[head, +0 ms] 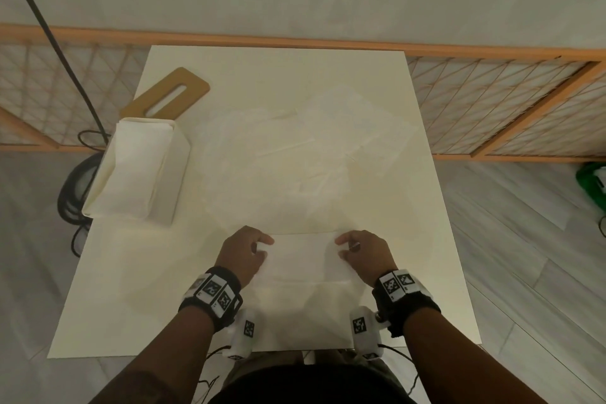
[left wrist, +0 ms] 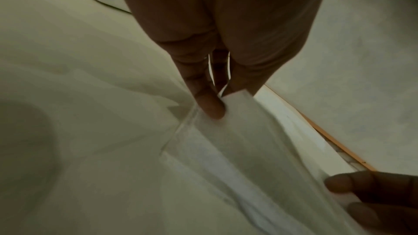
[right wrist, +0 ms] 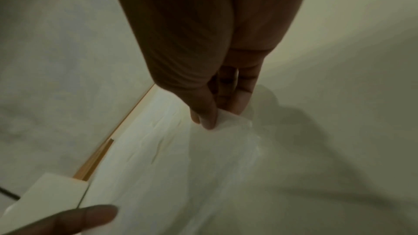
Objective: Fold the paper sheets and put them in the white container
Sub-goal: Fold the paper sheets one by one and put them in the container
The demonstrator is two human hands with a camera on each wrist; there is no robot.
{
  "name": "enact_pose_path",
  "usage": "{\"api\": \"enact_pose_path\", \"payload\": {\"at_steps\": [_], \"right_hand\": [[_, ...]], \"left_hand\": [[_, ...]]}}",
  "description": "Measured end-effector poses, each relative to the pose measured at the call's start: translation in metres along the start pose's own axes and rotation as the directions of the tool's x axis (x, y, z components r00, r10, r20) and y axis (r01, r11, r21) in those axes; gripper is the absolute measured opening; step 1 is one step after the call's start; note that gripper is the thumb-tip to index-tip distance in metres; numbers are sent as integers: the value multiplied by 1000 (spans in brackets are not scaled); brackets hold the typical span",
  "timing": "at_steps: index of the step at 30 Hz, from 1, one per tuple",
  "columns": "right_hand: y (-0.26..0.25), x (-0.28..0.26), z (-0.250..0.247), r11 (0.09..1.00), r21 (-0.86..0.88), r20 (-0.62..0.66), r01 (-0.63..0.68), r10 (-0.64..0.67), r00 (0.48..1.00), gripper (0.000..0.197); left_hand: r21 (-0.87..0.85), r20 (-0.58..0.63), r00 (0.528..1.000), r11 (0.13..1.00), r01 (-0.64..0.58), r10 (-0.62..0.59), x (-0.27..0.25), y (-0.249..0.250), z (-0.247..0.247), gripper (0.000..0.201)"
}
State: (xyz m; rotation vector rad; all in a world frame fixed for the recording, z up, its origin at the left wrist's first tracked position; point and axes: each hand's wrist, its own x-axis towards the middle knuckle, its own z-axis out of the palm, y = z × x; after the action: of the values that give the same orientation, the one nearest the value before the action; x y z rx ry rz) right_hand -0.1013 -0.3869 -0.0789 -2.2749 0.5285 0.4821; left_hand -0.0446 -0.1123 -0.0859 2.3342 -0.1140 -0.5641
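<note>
Two hands low in the centre of the head view, both pinching one paper sheet [head: 303,259] by its far corners. Left hand [head: 242,254] at the sheet's left corner, thumb and fingers curled onto the paper; in the left wrist view the thumb [left wrist: 209,106] presses a doubled edge of the sheet [left wrist: 237,149]. Right hand [head: 367,254] at the right corner, likewise gripping; in the right wrist view fingertips [right wrist: 209,119] nip the paper's corner [right wrist: 203,167]. Sheet partly folded toward the bottom of the frame, lying on the white table [head: 131,289]. More paper sheets [head: 295,154] loosely spread in the middle of the frame, overlapping. White container [head: 131,170] at the left edge of the table, lined with white paper. Tan wooden board [head: 167,98] just above it, toward the upper left. Black cable [head: 49,29] crossing the upper left corner.
</note>
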Motion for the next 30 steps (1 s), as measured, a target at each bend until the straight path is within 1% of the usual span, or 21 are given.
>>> {"api": "enact_pose_path", "payload": {"at_steps": [6, 9, 11, 12, 13, 14, 16, 17, 19, 21, 22, 25, 26, 28, 30], "right_hand": [[2, -2, 3, 995, -83, -3, 54, -54, 999, 20], [-1, -1, 5, 985, -173, 21, 27, -24, 1000, 21], [-11, 1, 3, 956, -293, 31, -17, 27, 999, 20], [-19, 3, 1, 929, -370, 11, -17, 23, 1000, 21], [-29, 5, 0, 911, -412, -13, 6, -12, 1000, 23], [-39, 9, 1, 914, -403, -30, 53, -71, 997, 24], [-62, 19, 7, 934, -303, -2, 188, -198, 980, 19], [-71, 24, 12, 938, -249, 37, 243, -241, 970, 19], [-84, 34, 23, 932, -209, 137, 295, -270, 953, 29], [-88, 43, 32, 925, -247, 193, 289, -246, 950, 36], [-88, 47, 34, 925, -260, 185, 278, -234, 954, 33], [-88, 55, 37, 922, -283, 162, 265, -226, 960, 13], [-89, 56, 37, 916, -295, 165, 271, -231, 959, 12], [-88, 58, 36, 922, -272, 135, 276, -247, 960, 14], [-90, 56, 32, 939, -197, 61, 281, -274, 960, 13]], "left_hand": [[31, 69, 997, 999, -26, 24, -2, -2, -1, 31], [75, 108, 994, 996, -38, 30, -5, -1, 2, 30], [117, 109, 994, 993, -35, 23, -8, -1, 5, 30], [140, 115, 993, 989, -43, 27, -10, 0, 6, 29], [165, 131, 991, 985, -56, 35, -12, 1, 6, 28], [185, 154, 987, 980, -71, 42, -13, 3, 6, 27], [214, 180, 983, 974, -79, 40, -15, 6, 5, 27], [225, 186, 982, 972, -74, 32, -15, 7, 5, 28], [242, 200, 979, 967, -75, 26, -14, 8, 4, 29], [246, 207, 977, 965, -93, 42, -12, 8, 3, 33], [242, 205, 977, 965, -104, 54, -12, 7, 2, 36], [225, 180, 982, 969, -101, 60, -11, 1, -1, 47], [233, 177, 982, 967, -102, 61, -11, -1, -2, 50], [269, 175, 981, 955, -125, 79, -12, -3, -1, 48], [268, 154, 984, 955, -128, 89, -15, -3, -1, 42]]}}
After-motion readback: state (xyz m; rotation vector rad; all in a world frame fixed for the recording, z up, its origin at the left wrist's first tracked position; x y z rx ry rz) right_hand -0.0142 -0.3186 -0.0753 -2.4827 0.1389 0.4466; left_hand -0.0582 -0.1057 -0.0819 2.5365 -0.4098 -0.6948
